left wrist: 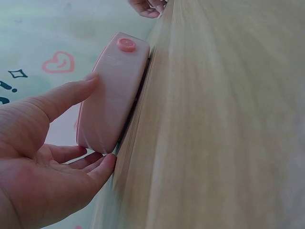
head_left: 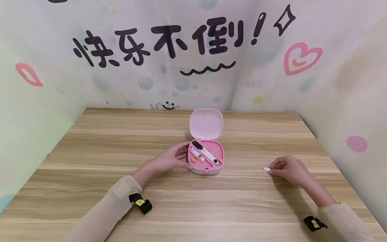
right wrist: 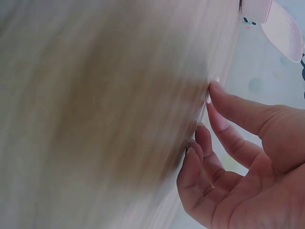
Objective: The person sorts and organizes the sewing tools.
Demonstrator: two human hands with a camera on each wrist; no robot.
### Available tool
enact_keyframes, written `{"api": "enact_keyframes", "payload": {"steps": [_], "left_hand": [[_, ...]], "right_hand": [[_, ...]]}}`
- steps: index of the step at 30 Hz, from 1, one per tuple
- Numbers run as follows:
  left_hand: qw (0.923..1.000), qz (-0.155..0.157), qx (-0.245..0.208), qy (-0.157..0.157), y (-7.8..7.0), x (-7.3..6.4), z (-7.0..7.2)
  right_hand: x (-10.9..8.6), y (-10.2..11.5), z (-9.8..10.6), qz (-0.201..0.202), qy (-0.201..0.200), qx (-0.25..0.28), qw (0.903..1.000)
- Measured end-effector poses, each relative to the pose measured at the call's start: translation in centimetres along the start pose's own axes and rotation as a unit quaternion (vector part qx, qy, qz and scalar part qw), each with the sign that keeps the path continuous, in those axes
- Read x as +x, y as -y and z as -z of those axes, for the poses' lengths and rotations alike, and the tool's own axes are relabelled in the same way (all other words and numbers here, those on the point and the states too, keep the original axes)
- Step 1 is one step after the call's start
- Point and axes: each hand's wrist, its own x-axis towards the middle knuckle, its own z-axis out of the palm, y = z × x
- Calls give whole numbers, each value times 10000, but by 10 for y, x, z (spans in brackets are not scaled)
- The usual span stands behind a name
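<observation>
A small pink box (head_left: 206, 170) stands on the table with its lid (head_left: 206, 123) raised. In its tray lie a white stick-shaped device with a black end (head_left: 208, 154), a white cable with a USB plug (head_left: 198, 155) and an orange ring (head_left: 194, 159). My left hand (head_left: 169, 158) holds the box at its left side; the left wrist view shows the thumb on the front wall near the round pink button (left wrist: 127, 45) and fingers against the side. To the right of the box, my right hand (head_left: 288, 170) pinches a small flat white piece (head_left: 266, 169) low over the table, mostly hidden by fingertips.
The wood-grain table (head_left: 242, 201) reaches back to a printed cloth backdrop (head_left: 260, 80) with writing and hearts. Cloth walls also border the table on the left and right.
</observation>
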Motion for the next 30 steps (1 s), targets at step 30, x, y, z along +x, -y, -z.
{"api": "enact_keyframes", "payload": {"steps": [30], "left_hand": [[9997,-212,53,74,0,0,0]], "right_hand": [[-1,8,-7,336,-106,-484,9982]]}}
